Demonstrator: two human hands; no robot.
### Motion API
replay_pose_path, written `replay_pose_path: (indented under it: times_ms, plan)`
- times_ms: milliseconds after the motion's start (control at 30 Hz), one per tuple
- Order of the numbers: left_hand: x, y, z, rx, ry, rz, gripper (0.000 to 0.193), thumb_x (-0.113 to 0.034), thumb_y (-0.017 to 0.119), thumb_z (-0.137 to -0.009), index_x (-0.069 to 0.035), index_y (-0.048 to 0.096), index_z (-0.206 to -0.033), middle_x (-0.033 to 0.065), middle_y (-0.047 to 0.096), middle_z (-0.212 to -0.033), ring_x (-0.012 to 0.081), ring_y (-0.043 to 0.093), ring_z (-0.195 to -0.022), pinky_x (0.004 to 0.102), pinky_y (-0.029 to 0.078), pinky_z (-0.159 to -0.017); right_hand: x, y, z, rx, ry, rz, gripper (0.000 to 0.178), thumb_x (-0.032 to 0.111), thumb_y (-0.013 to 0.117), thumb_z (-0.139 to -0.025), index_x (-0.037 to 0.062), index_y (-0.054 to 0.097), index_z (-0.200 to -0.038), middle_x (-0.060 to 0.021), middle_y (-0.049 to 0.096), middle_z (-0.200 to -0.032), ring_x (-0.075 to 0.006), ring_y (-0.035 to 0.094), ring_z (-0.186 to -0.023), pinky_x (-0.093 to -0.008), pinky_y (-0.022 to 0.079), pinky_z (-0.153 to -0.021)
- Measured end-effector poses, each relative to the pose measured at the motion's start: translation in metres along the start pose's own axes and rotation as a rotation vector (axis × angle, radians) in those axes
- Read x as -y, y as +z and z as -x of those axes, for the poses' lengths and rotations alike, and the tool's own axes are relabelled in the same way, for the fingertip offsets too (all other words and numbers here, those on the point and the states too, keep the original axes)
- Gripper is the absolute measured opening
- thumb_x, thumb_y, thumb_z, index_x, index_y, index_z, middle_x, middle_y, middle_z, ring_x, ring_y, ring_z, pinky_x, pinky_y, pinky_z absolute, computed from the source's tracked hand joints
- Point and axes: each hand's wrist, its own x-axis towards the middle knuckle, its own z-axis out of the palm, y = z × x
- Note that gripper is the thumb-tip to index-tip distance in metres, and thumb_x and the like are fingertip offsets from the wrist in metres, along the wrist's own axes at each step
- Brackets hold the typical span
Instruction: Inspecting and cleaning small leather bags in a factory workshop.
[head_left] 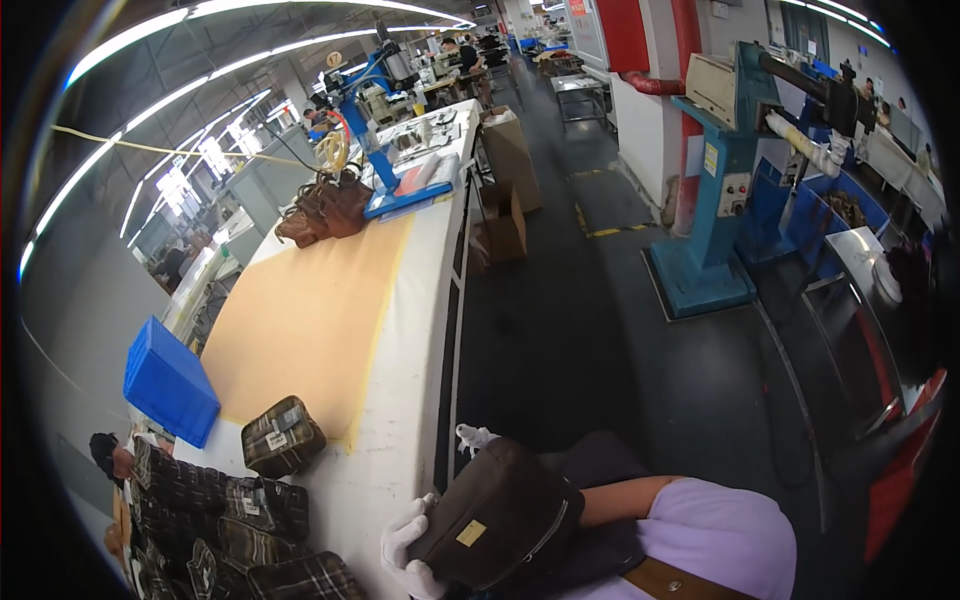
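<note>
A dark brown, boxy bag [500,515] is held up at the near edge of the table. It has a small gold-coloured label on one face and a silver zip along its side. My left hand [408,550], in a white glove, has its fingers curled round the bag's left edge. My right hand [475,438], also white-gloved, reaches behind the bag. Only its fingertips show past the top, and the bag hides the rest. To the left on the table lies a plaid pouch [284,437] with a white tag, by a pile of similar plaid pouches [235,520].
A tan sheet [310,310] covers part of the long white table [405,350]. On it stand a blue bin [172,382], brown leather bags [335,208] and a blue bench press [378,160]. A teal machine [705,215] stands across the dark aisle. Another person [115,460] is at far left.
</note>
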Motion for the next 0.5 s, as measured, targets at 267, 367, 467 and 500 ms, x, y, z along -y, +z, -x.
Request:
replay_pose_path:
  times_ms: [267, 367, 467, 500]
  plan:
    - [-0.018, 0.004, -0.006, 0.011, -0.299, -0.029, 0.092, -0.072, 0.044, -0.096, -0.003, 0.034, -0.156, 0.0352, 0.042, -0.149, 0.0435, 0.040, -0.142, 0.0603, 0.027, -0.120, -0.018, 0.014, -0.011, 0.006, 0.042, -0.007, 0.043, 0.023, 0.068, -0.091, 0.0072, 0.052, -0.127, -0.0122, 0.055, -0.126, -0.0283, 0.055, -0.117, -0.0401, 0.046, -0.100]
    - [-0.010, -0.005, -0.016, -0.075, -0.373, 0.014, 0.091, -0.070, 0.043, -0.097, -0.001, 0.034, -0.155, 0.0320, 0.042, -0.150, 0.0407, 0.041, -0.142, 0.0571, 0.028, -0.120, -0.033, 0.028, -0.007, 0.031, 0.100, -0.012, 0.046, 0.023, 0.068, -0.092, 0.0070, 0.051, -0.131, -0.0125, 0.054, -0.129, -0.0283, 0.054, -0.120, -0.0402, 0.045, -0.102]
    - [0.001, -0.002, -0.016, -0.239, -0.424, 0.051, 0.090, -0.069, 0.042, -0.098, 0.000, 0.034, -0.155, 0.0288, 0.042, -0.152, 0.0380, 0.042, -0.142, 0.0538, 0.030, -0.120, -0.039, 0.039, 0.001, 0.075, 0.194, -0.019, 0.050, 0.023, 0.068, -0.092, 0.0069, 0.049, -0.135, -0.0129, 0.054, -0.133, -0.0282, 0.054, -0.123, -0.0402, 0.045, -0.105]
    - [0.002, 0.000, -0.018, -0.277, -0.421, 0.065, 0.089, -0.069, 0.042, -0.098, 0.000, 0.034, -0.155, 0.0277, 0.042, -0.152, 0.0370, 0.043, -0.141, 0.0527, 0.031, -0.120, -0.040, 0.041, 0.002, 0.070, 0.203, -0.011, 0.051, 0.023, 0.068, -0.093, 0.0069, 0.049, -0.137, -0.0130, 0.054, -0.135, -0.0282, 0.054, -0.124, -0.0402, 0.045, -0.106]
